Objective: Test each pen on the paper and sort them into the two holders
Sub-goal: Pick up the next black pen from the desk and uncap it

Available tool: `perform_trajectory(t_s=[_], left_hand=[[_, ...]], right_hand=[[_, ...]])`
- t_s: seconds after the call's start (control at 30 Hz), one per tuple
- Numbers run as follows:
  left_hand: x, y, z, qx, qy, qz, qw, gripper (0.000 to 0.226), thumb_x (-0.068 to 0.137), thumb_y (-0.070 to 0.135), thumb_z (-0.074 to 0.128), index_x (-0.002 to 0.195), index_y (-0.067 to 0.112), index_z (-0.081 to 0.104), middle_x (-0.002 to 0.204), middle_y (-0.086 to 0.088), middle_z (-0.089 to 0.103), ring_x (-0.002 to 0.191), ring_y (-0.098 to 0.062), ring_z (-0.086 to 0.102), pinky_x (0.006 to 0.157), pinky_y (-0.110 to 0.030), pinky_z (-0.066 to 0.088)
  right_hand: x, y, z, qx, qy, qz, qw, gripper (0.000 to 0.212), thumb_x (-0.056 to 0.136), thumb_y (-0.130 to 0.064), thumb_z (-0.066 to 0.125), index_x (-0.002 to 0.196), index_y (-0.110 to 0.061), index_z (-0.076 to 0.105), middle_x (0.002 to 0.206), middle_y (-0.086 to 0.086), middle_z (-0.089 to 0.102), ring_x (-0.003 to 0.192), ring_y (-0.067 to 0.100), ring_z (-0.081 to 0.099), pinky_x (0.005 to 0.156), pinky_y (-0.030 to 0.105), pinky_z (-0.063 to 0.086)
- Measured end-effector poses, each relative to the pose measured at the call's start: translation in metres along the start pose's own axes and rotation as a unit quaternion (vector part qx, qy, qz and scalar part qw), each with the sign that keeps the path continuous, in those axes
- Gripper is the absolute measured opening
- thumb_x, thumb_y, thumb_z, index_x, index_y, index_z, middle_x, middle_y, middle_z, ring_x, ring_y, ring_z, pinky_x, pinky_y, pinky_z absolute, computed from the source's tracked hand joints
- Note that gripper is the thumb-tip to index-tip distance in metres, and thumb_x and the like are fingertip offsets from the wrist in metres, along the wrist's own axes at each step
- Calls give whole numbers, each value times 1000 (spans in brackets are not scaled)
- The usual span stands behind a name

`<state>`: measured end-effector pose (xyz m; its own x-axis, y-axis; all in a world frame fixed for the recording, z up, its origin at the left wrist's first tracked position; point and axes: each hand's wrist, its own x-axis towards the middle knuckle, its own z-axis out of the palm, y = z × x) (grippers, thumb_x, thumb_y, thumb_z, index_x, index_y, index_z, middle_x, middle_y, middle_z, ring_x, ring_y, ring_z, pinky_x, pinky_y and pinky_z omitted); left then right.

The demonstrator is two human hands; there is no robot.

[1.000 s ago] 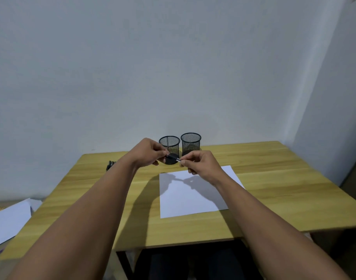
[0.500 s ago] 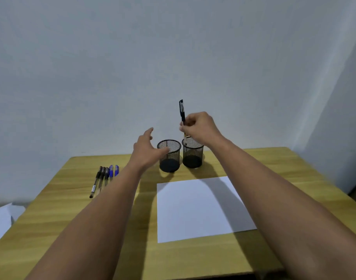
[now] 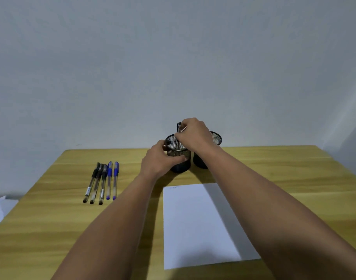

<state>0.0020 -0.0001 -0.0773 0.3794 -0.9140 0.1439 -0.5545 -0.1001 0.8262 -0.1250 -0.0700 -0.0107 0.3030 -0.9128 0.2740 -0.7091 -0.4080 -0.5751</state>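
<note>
Black mesh left holder (image 3: 178,156), steadied by the left hand (image 3: 160,161), was receiving 1 black pen (image 3: 179,129) pinched in the right hand (image 3: 194,135)'s grip; 5 pens (image 3: 102,181) left of it looked untested.

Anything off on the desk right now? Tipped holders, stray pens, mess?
Nothing stands out. Both mesh holders stand upright; the left hand steadies the left one while the right hand lowers a black pen into it. Five pens lie in a neat row beside the paper.
</note>
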Motion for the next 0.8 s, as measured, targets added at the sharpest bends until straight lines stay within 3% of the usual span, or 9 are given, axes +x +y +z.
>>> perform_trajectory(t_s=[0.1,0.2,0.3,0.4,0.6,0.8], left_hand=[[-8,4,2,3,3,10,1000,68,50,66,81,106,31,63,102,15,71,96,-12,67,86,-43,57],[-13,7,-1,-16,-23,8,1000,67,57,57,86,114,28,65,109,12,71,102,-13,67,89,-39,57],[-20,10,-15,-23,-47,11,999,78,64,54,84,134,30,60,125,11,66,110,-12,64,96,-39,54],[-30,10,-43,-1,-12,-3,1000,77,77,54,77,145,26,51,130,7,64,112,-15,63,98,-41,53],[-47,-16,-109,130,75,-5,989,45,90,39,65,134,25,62,128,5,68,114,-16,64,97,-42,53],[-59,-68,-138,285,85,-17,955,45,94,40,56,137,25,60,141,1,59,125,-26,56,96,-46,50]], right_hand=[[-6,3,2,-11,15,9,1000,32,90,-24,71,121,-15,71,110,8,77,107,34,70,86,39,58],[-10,-5,-6,-16,26,4,1000,56,96,-23,66,150,-16,54,138,12,63,125,36,62,99,43,52],[-15,-21,-18,-12,63,-15,998,57,101,-22,61,156,-20,46,146,11,53,121,36,63,95,43,52],[-23,-46,-25,3,74,-47,996,44,102,-23,60,145,-21,57,136,7,61,118,30,64,89,39,51],[-45,-90,-1,51,-14,-46,998,20,94,-23,64,110,-23,77,111,0,77,104,25,70,89,37,57],[-55,-100,67,48,-144,-8,988,18,87,-12,66,72,-20,70,94,11,80,93,33,77,83,36,63]])
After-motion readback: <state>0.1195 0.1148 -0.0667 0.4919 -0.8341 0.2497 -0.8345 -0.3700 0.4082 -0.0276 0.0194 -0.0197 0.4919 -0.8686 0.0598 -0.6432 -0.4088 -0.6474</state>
